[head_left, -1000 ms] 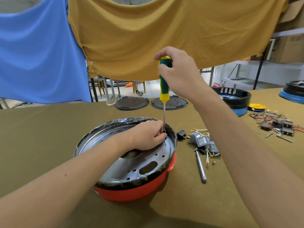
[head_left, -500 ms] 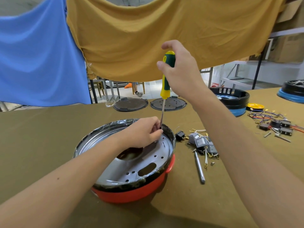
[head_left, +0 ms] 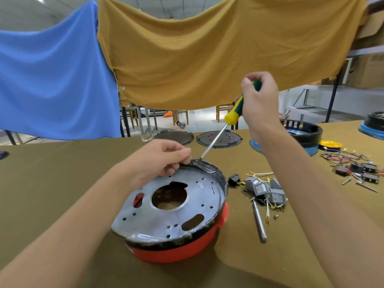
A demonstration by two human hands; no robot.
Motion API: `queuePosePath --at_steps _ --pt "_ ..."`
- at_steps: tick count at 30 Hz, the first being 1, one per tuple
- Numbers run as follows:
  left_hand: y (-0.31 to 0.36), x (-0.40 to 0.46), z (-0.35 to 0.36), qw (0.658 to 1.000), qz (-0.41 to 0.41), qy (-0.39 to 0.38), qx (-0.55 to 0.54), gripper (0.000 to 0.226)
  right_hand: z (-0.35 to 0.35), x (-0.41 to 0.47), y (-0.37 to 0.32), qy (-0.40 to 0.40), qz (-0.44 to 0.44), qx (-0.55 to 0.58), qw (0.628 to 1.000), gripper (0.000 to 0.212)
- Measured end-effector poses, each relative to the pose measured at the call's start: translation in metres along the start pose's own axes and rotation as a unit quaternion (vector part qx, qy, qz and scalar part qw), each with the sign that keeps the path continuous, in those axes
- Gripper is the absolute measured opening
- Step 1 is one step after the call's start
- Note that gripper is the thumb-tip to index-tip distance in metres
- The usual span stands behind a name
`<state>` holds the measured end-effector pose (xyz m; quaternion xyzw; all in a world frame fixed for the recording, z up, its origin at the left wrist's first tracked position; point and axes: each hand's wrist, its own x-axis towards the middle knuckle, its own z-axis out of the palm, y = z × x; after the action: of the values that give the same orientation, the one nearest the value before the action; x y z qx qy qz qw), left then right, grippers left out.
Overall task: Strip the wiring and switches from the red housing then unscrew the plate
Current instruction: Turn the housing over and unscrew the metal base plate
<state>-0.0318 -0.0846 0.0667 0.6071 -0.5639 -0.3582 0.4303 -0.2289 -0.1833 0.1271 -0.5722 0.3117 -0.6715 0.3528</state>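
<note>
Nearest me, the red housing [head_left: 176,249] sits on the table [head_left: 52,183], its metal plate [head_left: 174,202] not yet off. Switches and wiring [head_left: 267,192] lie stripped out beside it. The left hand [head_left: 158,161] pinches something small at the rim; beyond, the right hand [head_left: 258,100] grips a screwdriver [head_left: 233,115].

No text, label, brand or number can be read anywhere in the view. The grey switches [head_left: 268,191] lying at about three o'clock from the red housing [head_left: 176,250] each carry a small round mark on the face, too small to make out. The yellow-and-green screwdriver [head_left: 235,113] handle shows no legible print, and the cardboard boxes [head_left: 372,65] at two o'clock bear only blurred dark marks.
</note>
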Motion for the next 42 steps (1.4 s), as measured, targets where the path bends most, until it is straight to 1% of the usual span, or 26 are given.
queuePosePath --at_steps 3,4,6,8,10,13,15,18,21,23,24,25,26,27,29,31,33,35,36,38,42 --pt "-0.009 -0.013 -0.002 0.996 -0.007 0.018 -0.088 0.013 0.007 -0.01 0.005 -0.073 0.087 0.001 0.994 0.014" --pt "-0.01 -0.015 -0.001 0.994 -0.005 0.029 -0.107 0.014 0.009 -0.013 0.005 -0.109 0.106 -0.001 0.988 0.016" --pt "-0.008 -0.019 -0.001 0.992 0.006 0.054 -0.116 0.015 0.013 -0.02 0.002 -0.192 0.113 -0.007 0.975 0.019" --pt "-0.002 -0.021 -0.004 0.991 0.022 0.076 -0.112 0.015 0.016 -0.025 -0.004 -0.281 0.09 -0.027 0.955 0.019" --pt "0.002 -0.027 -0.008 0.986 0.039 0.095 -0.129 0.016 0.019 -0.032 -0.01 -0.358 0.045 -0.079 0.929 0.016" --pt "0.0 -0.033 -0.011 0.982 0.055 0.12 -0.135 0.018 0.027 -0.044 -0.013 -0.444 -0.026 -0.151 0.883 0.024" --pt "-0.005 -0.036 -0.011 0.98 0.058 0.132 -0.134 0.018 0.033 -0.051 -0.012 -0.46 -0.065 -0.199 0.863 0.023" --pt "-0.01 -0.037 -0.01 0.979 0.056 0.141 -0.133 0.019 0.039 -0.057 -0.007 -0.46 -0.116 -0.262 0.841 0.012" --pt "-0.012 -0.036 -0.008 0.981 0.047 0.14 -0.125 0.019 0.039 -0.059 -0.005 -0.463 -0.134 -0.277 0.831 0.01" --pt "-0.014 -0.036 -0.01 0.984 0.049 0.128 -0.111 0.02 0.035 -0.055 -0.006 -0.466 -0.124 -0.276 0.831 0.008" --pt "-0.015 -0.036 -0.011 0.986 0.053 0.133 -0.09 0.02 0.032 -0.051 -0.007 -0.466 -0.108 -0.274 0.835 0.007" --pt "-0.017 -0.036 -0.013 0.986 0.059 0.149 -0.047 0.02 0.026 -0.046 -0.006 -0.464 -0.086 -0.275 0.837 0.006" --pt "-0.02 -0.035 -0.014 0.982 0.065 0.175 0.021 0.021 0.02 -0.039 -0.004 -0.466 -0.057 -0.285 0.835 0.006" --pt "-0.023 -0.034 -0.016 0.972 0.069 0.203 0.101 0.02 0.012 -0.032 -0.001 -0.474 -0.024 -0.304 0.826 0.006" --pt "-0.028 -0.034 -0.019 0.94 0.061 0.239 0.236 0.013 -0.002 -0.019 0.009 -0.502 0.043 -0.364 0.784 0.005" --pt "-0.032 -0.033 -0.023 0.916 0.027 0.254 0.309 0.007 -0.01 -0.01 0.021 -0.524 0.11 -0.423 0.731 0.003" --pt "-0.036 -0.032 -0.028 0.892 -0.02 0.26 0.368 0.023 -0.014 -0.006 0.035 -0.541 0.156 -0.466 0.682 0.003" --pt "-0.039 -0.032 -0.033 0.88 -0.063 0.255 0.395 0.034 -0.016 -0.003 0.048 -0.558 0.163 -0.5 0.642 0.004" --pt "-0.039 -0.032 -0.034 0.879 -0.084 0.248 0.399 0.037 -0.016 -0.002 0.053 -0.562 0.162 -0.512 0.629 0.006" --pt "-0.041 -0.032 -0.035 0.877 -0.111 0.235 0.404 0.039 -0.019 -0.002 0.062 -0.56 0.172 -0.527 0.616 0.01" --pt "-0.043 -0.032 -0.033 0.876 -0.129 0.228 0.405 0.036 -0.023 -0.001 0.07 -0.562 0.17 -0.557 0.587 0.013"
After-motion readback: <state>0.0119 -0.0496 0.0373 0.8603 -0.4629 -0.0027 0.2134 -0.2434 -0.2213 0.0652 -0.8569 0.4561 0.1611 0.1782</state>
